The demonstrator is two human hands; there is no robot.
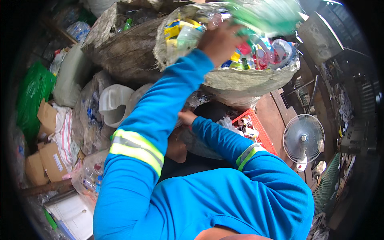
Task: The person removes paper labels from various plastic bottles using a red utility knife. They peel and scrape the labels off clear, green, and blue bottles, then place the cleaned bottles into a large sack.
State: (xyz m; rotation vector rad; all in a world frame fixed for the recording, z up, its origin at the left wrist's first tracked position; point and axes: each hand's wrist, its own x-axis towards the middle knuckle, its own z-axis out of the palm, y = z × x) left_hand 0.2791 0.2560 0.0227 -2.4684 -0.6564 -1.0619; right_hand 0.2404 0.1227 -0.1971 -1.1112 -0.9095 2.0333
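My left hand (pixel 220 42), blurred, reaches over the mouth of a large woven sack (pixel 249 81) full of plastic bottles, cups and coloured packaging. Just beyond its fingers is a blurred green and clear plastic item (pixel 264 16); whether the hand holds it cannot be told. Lower down, my right hand (pixel 187 117) is near my lap, partly hidden by my left sleeve, close to a clear plastic bag (pixel 199 145). What its fingers hold does not show. A red plastic crate (pixel 264 136) with drink cans (pixel 250 132) lies beside my right forearm.
Another woven sack (pixel 132 45) lies at the upper left. A cut white plastic jug (pixel 115 105), a bag of bottles (pixel 93 111), cardboard (pixel 51 162) and a green bag (pixel 34 96) line the left. An electric fan (pixel 303 138) stands at the right on wooden boards.
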